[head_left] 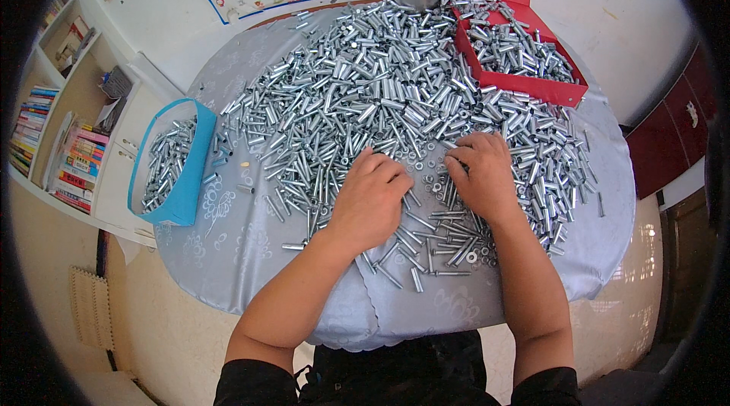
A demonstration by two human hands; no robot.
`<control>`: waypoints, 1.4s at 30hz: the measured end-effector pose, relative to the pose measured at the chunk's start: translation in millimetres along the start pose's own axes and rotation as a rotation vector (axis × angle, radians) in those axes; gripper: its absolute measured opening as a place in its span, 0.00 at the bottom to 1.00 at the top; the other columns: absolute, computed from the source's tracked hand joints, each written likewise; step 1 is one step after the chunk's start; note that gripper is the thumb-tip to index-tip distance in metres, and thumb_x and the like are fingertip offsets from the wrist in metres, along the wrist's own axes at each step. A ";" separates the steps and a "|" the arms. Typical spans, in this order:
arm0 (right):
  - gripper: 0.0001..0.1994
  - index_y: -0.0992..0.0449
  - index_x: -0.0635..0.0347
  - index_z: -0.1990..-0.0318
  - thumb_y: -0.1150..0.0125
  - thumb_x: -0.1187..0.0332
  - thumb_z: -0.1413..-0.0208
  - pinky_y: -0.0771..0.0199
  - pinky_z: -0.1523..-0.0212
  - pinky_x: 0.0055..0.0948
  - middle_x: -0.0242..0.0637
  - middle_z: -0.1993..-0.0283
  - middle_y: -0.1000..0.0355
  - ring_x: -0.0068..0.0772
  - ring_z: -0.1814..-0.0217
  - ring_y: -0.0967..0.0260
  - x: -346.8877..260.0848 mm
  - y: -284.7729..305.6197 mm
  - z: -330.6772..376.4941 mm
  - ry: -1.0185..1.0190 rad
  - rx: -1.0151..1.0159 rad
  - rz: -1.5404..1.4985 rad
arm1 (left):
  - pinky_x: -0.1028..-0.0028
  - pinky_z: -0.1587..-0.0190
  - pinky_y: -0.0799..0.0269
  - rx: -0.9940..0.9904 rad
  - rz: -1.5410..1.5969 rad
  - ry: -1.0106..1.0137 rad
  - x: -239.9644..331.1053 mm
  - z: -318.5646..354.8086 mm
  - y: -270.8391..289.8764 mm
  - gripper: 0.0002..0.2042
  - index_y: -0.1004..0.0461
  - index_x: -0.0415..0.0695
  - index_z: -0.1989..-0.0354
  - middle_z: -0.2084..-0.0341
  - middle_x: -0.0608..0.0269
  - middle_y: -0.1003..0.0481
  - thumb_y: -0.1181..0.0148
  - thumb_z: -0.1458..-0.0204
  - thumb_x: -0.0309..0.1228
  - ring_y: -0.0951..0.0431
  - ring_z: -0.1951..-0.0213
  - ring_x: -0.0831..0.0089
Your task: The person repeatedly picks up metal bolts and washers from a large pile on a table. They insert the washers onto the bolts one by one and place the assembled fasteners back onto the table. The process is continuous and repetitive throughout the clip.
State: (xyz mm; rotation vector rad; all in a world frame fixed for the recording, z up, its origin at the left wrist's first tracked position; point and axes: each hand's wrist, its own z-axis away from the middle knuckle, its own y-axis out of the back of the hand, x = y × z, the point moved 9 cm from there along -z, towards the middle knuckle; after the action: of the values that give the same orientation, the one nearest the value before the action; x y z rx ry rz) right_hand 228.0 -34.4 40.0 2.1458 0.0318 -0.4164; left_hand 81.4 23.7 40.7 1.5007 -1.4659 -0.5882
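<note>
The left hand (370, 197) and the right hand (483, 176) bend their fingers over the near part of a heap of silvery bolts and sleeves (372, 87), some loose nuts (436, 188) between them — whether either grips a piece, I cannot tell. The heap spreads across a grey tablecloth (236, 261) — a blue box (188, 187) to its left, a red box (563, 93) at its far right.
</note>
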 end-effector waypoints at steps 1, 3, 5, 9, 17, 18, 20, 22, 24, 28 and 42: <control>0.07 0.19 0.57 0.68 0.37 0.65 0.50 0.44 0.36 0.51 0.36 0.60 0.25 0.41 0.48 0.32 0.5 -0.7 0.7 -0.005 -0.001 0.011 | 0.53 0.37 0.42 -0.002 0.013 -0.003 -0.8 0.3 0.0 0.10 0.22 0.42 0.64 0.63 0.60 0.26 0.43 0.56 0.22 0.30 0.52 0.58; 0.07 0.19 0.57 0.68 0.37 0.65 0.50 0.45 0.36 0.52 0.36 0.60 0.25 0.41 0.49 0.31 0.3 -0.1 0.8 -0.004 0.004 0.013 | 0.55 0.38 0.41 -0.009 0.030 0.017 -2.3 0.7 -0.7 0.09 0.22 0.42 0.66 0.64 0.59 0.27 0.43 0.57 0.22 0.31 0.53 0.58; 0.05 0.20 0.57 0.68 0.37 0.67 0.51 0.44 0.37 0.52 0.35 0.61 0.25 0.41 0.51 0.30 -0.8 2.0 -0.6 0.007 0.018 -0.004 | 0.56 0.39 0.40 -0.006 0.047 0.023 -2.4 1.2 0.0 0.09 0.22 0.42 0.67 0.64 0.59 0.27 0.42 0.58 0.22 0.31 0.54 0.57; 0.05 0.23 0.60 0.68 0.36 0.74 0.53 0.34 0.45 0.42 0.37 0.65 0.25 0.40 0.57 0.27 12.3 8.7 -5.2 -0.123 0.065 -0.347 | 0.58 0.42 0.38 0.006 0.070 0.012 -2.5 3.2 2.3 0.08 0.22 0.42 0.68 0.65 0.58 0.27 0.41 0.59 0.24 0.31 0.55 0.56; 0.09 0.26 0.65 0.61 0.36 0.76 0.49 0.28 0.58 0.28 0.39 0.66 0.24 0.30 0.63 0.25 31.6 3.3 1.9 -0.397 0.121 -0.639 | 0.60 0.44 0.37 -0.087 0.131 0.028 1.3 1.9 0.4 0.09 0.23 0.42 0.69 0.67 0.58 0.27 0.39 0.61 0.26 0.31 0.55 0.55; 0.10 0.26 0.65 0.59 0.36 0.76 0.49 0.28 0.58 0.27 0.39 0.65 0.24 0.29 0.62 0.25 30.9 2.6 1.9 -0.407 0.114 -0.663 | 0.60 0.45 0.37 -0.106 0.135 0.025 0.7 2.3 -1.0 0.08 0.23 0.43 0.69 0.67 0.58 0.27 0.39 0.61 0.26 0.31 0.54 0.55; 0.12 0.26 0.66 0.54 0.38 0.75 0.47 0.28 0.57 0.26 0.39 0.63 0.24 0.28 0.60 0.25 28.4 1.9 1.8 -0.428 0.100 -0.711 | 0.61 0.45 0.37 -0.125 0.161 0.020 0.3 3.4 -2.1 0.08 0.24 0.43 0.70 0.67 0.58 0.27 0.38 0.61 0.26 0.32 0.54 0.56; 0.14 0.28 0.67 0.50 0.40 0.75 0.44 0.28 0.56 0.26 0.40 0.62 0.24 0.28 0.60 0.25 30.7 -2.4 1.1 -0.427 0.071 -0.746 | 0.61 0.46 0.37 -0.126 0.203 0.018 0.5 5.1 -1.5 0.07 0.24 0.44 0.71 0.67 0.59 0.27 0.38 0.61 0.26 0.32 0.54 0.56; 0.14 0.29 0.68 0.49 0.43 0.75 0.42 0.28 0.56 0.26 0.40 0.61 0.24 0.28 0.59 0.25 33.5 -6.9 1.4 -0.438 0.064 -0.817 | 0.62 0.46 0.37 -0.132 0.220 0.017 -1.0 6.2 -2.1 0.06 0.25 0.44 0.71 0.67 0.59 0.27 0.38 0.61 0.26 0.33 0.53 0.57; 0.10 0.29 0.68 0.52 0.46 0.75 0.40 0.27 0.56 0.25 0.40 0.60 0.24 0.27 0.58 0.26 38.6 -14.2 2.2 -0.475 0.106 -1.052 | 0.63 0.47 0.37 -0.153 0.240 0.029 -1.0 4.8 -2.4 0.07 0.25 0.44 0.70 0.66 0.59 0.27 0.37 0.60 0.26 0.33 0.52 0.57; 0.13 0.31 0.67 0.48 0.46 0.77 0.40 0.27 0.59 0.24 0.36 0.62 0.27 0.24 0.61 0.28 26.2 -11.5 -2.1 -0.420 0.032 -1.114 | 0.79 0.71 0.28 0.245 0.832 0.543 -49.8 17.8 0.6 0.05 0.23 0.38 0.64 0.70 0.64 0.23 0.37 0.49 0.21 0.24 0.72 0.79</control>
State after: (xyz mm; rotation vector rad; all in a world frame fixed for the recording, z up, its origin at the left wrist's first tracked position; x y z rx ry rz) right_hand 251.3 -29.5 23.8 1.8446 1.0035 -1.4845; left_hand 57.4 66.1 20.1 0.9612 -1.5666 0.4767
